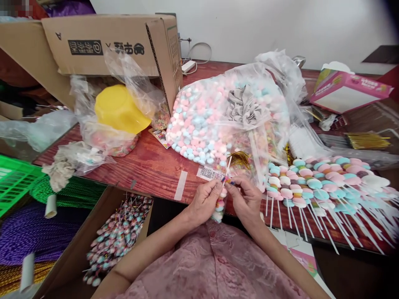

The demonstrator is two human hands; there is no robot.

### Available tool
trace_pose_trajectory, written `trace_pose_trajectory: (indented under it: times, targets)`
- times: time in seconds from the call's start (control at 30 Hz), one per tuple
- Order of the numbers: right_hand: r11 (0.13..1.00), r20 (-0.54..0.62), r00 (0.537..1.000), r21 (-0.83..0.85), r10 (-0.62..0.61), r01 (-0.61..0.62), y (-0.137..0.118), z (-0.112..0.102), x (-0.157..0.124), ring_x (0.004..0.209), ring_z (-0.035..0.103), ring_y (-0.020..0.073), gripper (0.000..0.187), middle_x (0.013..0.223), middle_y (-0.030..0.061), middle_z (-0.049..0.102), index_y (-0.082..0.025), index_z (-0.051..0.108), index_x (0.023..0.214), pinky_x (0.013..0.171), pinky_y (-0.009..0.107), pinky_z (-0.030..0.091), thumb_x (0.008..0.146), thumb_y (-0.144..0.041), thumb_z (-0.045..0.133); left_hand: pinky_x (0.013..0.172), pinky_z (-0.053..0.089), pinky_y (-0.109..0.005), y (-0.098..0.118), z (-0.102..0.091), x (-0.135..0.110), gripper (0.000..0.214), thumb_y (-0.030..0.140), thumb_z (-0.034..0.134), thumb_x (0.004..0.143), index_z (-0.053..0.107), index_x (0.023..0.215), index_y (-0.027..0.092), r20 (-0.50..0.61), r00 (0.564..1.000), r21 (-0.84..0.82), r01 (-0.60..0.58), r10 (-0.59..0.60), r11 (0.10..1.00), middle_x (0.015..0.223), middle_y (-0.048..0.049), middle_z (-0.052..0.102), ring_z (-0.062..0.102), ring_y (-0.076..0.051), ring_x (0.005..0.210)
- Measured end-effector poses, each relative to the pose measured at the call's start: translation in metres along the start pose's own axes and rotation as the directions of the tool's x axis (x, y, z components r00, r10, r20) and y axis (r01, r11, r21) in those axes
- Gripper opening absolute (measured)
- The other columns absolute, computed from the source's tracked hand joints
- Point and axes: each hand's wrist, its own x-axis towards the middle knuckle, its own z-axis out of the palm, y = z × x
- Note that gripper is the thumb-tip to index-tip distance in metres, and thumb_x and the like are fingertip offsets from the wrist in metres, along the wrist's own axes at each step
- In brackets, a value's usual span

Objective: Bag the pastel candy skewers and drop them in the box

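Left hand (204,202): grip pinched on the candy stick (220,205), thumb near its neck.
Right hand (247,201): grip drawn together at the same neck, thumb and finger meeting beside a small colourful bit of wrapping; whether they clasp it firmly, I cannot tell.
Candy stick: between the two hands at the front edge of the counter (149,164), white stick end pointing up, candies hanging down before the pink shirt (199,265).
Just beyond the hands: a printed label (207,172) flat on the counter, gold ties (238,159) beside it.
Large clear bag (199,120): full of pink, blue and white candies, a grey crumpled bundle (241,106) on top.
Right side: many candy sticks (321,182) heaped together, their white ends jutting past the counter's front edge; a pink box (352,89) behind.
Left side: a yellow bowl (120,108) upside down over a bag, near a cardboard box (109,45).
Below left: more candy pieces (120,236) in an open carton, beside purple cords (34,232) and a green basket (15,182).
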Motion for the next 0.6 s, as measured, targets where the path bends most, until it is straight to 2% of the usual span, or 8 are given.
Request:
trace_pose_trajectory:
  times: [0.13, 0.23, 0.37, 0.43, 0.5, 0.53, 0.57, 0.6]
  targets:
    - [0.943, -0.038, 0.951, -0.145, -0.306, 0.298, 0.000, 0.003, 0.009, 0.078, 0.060, 0.0176, 0.018, 0.082, 0.0017, 0.064, -0.024, 0.067, 0.091, 0.071, 0.033, 0.048, 0.085, -0.010, 0.058, 0.057, 0.037, -0.020, -0.003, -0.005, 0.004, 0.044, 0.057, 0.057, 0.089, 0.060, 0.082, 0.014, 0.077, 0.996, -0.080, -0.028, 0.034, 0.996, 0.069, 0.0014, 0.053, 0.046, -0.007, 0.061]
    - [0.891, -0.020, 0.900, -0.155, -0.436, 0.428, -0.001, 0.010, 0.016, 0.075, 0.057, 0.0164, 0.024, 0.081, 0.0015, 0.060, -0.025, 0.069, 0.087, 0.069, 0.033, 0.046, 0.084, -0.005, 0.055, 0.059, 0.039, -0.021, -0.006, -0.007, 0.010, 0.045, 0.057, 0.070, 0.078, 0.063, 0.081, 0.013, 0.170, 0.985, -0.272, 0.085, -0.039, 0.959, 0.067, 0.0016, 0.054, 0.048, -0.008, 0.061]
    - [0.937, 0.019, 0.938, -0.046, -0.347, 0.348, 0.001, 0.015, 0.026, 0.072, 0.058, 0.0153, 0.023, 0.077, 0.0003, 0.058, -0.024, 0.067, 0.079, 0.066, 0.031, 0.046, 0.087, -0.007, 0.054, 0.058, 0.041, -0.020, -0.008, -0.011, 0.019, 0.042, 0.046, 0.084, 0.064, 0.065, 0.080, 0.011, 0.234, 0.956, -0.466, 0.268, -0.174, 0.843, 0.066, 0.0017, 0.057, 0.052, -0.007, 0.057]
    - [0.961, 0.005, 0.961, -0.029, -0.276, 0.276, 0.004, 0.009, 0.033, 0.077, 0.061, 0.0165, 0.020, 0.082, 0.0010, 0.062, -0.025, 0.068, 0.088, 0.068, 0.032, 0.049, 0.089, -0.010, 0.055, 0.058, 0.046, -0.022, -0.006, -0.014, 0.021, 0.040, 0.042, 0.085, 0.064, 0.064, 0.079, 0.012, 0.226, 0.952, -0.479, 0.295, -0.208, 0.827, 0.067, 0.0008, 0.059, 0.057, -0.009, 0.056]
    - [0.950, -0.002, 0.954, -0.098, -0.298, 0.297, 0.005, -0.004, 0.038, 0.090, 0.065, 0.0193, 0.026, 0.099, 0.0042, 0.068, -0.027, 0.068, 0.107, 0.077, 0.036, 0.051, 0.090, -0.012, 0.054, 0.057, 0.051, -0.026, -0.004, -0.017, 0.023, 0.038, 0.042, 0.081, 0.067, 0.062, 0.080, 0.012, 0.256, 0.941, -0.461, 0.320, -0.221, 0.828, 0.069, -0.0016, 0.063, 0.063, -0.014, 0.056]
    - [0.919, 0.042, 0.934, -0.170, -0.355, 0.357, 0.005, -0.011, 0.040, 0.100, 0.064, 0.0214, 0.034, 0.112, 0.0063, 0.067, -0.029, 0.066, 0.116, 0.082, 0.038, 0.050, 0.091, -0.012, 0.053, 0.055, 0.052, -0.027, -0.004, -0.019, 0.023, 0.037, 0.043, 0.079, 0.068, 0.061, 0.081, 0.012, 0.280, 0.934, -0.445, 0.332, -0.223, 0.832, 0.069, -0.0027, 0.065, 0.064, -0.016, 0.054]
    - [0.850, 0.154, 0.887, -0.252, -0.436, 0.462, 0.004, -0.019, 0.041, 0.108, 0.062, 0.0234, 0.039, 0.123, 0.0072, 0.066, -0.030, 0.064, 0.122, 0.088, 0.042, 0.048, 0.090, -0.011, 0.052, 0.051, 0.052, -0.027, -0.003, -0.021, 0.023, 0.036, 0.043, 0.077, 0.069, 0.060, 0.081, 0.013, 0.301, 0.928, -0.429, 0.338, -0.220, 0.838, 0.069, -0.0032, 0.065, 0.064, -0.016, 0.052]
    - [0.751, 0.311, 0.807, -0.304, -0.502, 0.585, 0.002, -0.026, 0.041, 0.113, 0.060, 0.0251, 0.043, 0.128, 0.0067, 0.065, -0.031, 0.063, 0.126, 0.093, 0.044, 0.045, 0.090, -0.010, 0.052, 0.047, 0.050, -0.026, -0.003, -0.024, 0.023, 0.034, 0.041, 0.075, 0.071, 0.059, 0.079, 0.013, 0.318, 0.923, -0.409, 0.341, -0.218, 0.847, 0.066, -0.0028, 0.065, 0.062, -0.015, 0.048]
